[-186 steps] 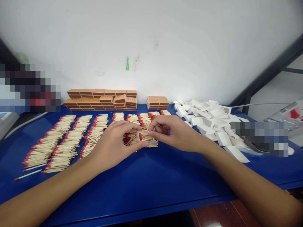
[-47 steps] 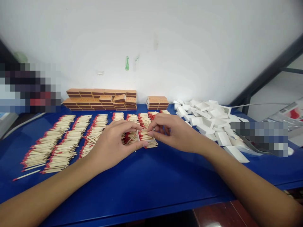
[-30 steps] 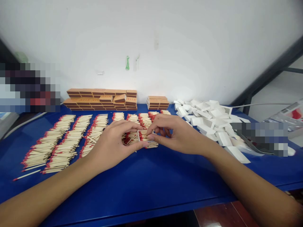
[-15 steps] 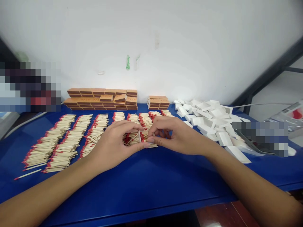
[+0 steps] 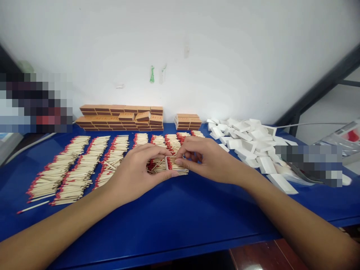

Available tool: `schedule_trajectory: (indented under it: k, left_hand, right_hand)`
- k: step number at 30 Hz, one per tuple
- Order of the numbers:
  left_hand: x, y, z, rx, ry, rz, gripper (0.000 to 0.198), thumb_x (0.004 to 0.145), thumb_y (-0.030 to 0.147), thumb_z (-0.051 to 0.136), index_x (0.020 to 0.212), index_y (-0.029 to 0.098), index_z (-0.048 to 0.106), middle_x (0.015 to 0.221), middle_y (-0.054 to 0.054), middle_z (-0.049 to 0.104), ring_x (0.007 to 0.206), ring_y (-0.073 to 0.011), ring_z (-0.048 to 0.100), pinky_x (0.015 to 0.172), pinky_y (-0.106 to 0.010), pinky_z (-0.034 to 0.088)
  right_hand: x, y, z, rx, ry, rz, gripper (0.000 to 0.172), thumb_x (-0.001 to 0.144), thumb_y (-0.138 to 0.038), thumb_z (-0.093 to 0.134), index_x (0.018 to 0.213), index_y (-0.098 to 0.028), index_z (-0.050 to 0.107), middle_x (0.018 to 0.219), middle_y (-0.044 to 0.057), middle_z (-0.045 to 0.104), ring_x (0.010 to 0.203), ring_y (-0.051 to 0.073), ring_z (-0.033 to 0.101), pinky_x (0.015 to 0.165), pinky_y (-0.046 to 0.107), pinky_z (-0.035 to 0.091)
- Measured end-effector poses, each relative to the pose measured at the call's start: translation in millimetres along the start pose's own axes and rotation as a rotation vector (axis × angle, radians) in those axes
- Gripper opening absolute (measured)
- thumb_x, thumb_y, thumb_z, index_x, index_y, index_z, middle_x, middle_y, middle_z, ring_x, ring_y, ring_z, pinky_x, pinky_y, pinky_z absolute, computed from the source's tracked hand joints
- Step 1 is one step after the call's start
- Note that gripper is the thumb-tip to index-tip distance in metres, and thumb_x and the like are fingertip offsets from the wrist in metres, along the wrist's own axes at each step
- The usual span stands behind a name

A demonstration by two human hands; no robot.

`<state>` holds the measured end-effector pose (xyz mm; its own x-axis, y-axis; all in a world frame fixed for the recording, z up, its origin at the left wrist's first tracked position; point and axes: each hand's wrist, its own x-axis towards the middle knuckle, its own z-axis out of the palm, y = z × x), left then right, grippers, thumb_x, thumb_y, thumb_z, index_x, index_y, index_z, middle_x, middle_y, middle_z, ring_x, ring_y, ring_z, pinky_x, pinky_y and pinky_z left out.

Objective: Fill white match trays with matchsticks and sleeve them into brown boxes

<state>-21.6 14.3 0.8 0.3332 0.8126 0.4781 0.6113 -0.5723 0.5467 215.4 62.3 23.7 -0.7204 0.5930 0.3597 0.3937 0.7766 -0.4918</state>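
Observation:
Between the thumb and fingers of my left hand (image 5: 142, 167) is a small white matchbox tray (image 5: 166, 162), held by its sides. Red-tipped matches (image 5: 171, 163) lie inside the tray. My right hand (image 5: 206, 159) is closed over the tray's right end, thumb and fingertips pinched at the matches there. Its fingers and palm hide part of the tray. Loose matches (image 5: 157, 165) lie beneath and beside the tray, partly covered by my left hand.
Rows of loose matches (image 5: 74, 168) spread across the blue table (image 5: 174, 221). Against the wall stand stacked orange matchboxes (image 5: 112, 122) and a smaller matchbox stack (image 5: 188, 122). White trays (image 5: 250, 138) are heaped at the right, beside a blurred dark object (image 5: 306, 165).
My right thumb and fingers have lifted slightly from the tray's front side, so more of the matches and the tray's rim show. My left hand stays almost still.

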Motion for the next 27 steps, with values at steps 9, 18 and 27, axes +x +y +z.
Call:
schedule_trajectory:
  k: [9,18,27]
  left_hand:
    - [0.2,-0.4,0.3,-0.012,0.017,-0.043,0.037,0.084,0.053,0.081,0.11,0.027,0.075,0.112,-0.004,0.077,0.103,-0.026,0.071,0.093,-0.04,0.055]
    - [0.2,-0.8,-0.5,0.036,0.038,-0.034,0.036,0.085,0.053,0.08,0.109,0.026,0.073,0.104,-0.002,0.076,0.092,-0.0232,0.071,0.086,-0.038,0.054]
    - [5.4,-4.1,-6.2,0.15,0.135,-0.035,0.041,0.085,0.063,0.075,0.102,0.026,0.072,0.105,-0.002,0.079,0.094,-0.0247,0.074,0.079,-0.035,0.055]
  right_hand:
    - [-0.7,-0.8,-0.9,-0.065,0.025,-0.027,0.022,0.098,-0.036,0.067,0.084,-0.019,0.07,0.074,0.0,0.058,0.071,0.014,0.051,0.066,0.029,0.037]
    - [1.5,5.7,-4.0,-0.09,0.125,0.016,0.024,0.099,-0.036,0.065,0.081,-0.02,0.067,0.072,0.0,0.058,0.066,0.013,0.049,0.062,0.029,0.036]
    - [-0.4,63.1,-34.3,-0.297,-0.02,0.198,0.008,0.09,-0.021,0.066,0.091,-0.02,0.075,0.084,0.004,0.066,0.075,0.017,0.057,0.068,0.03,0.039]
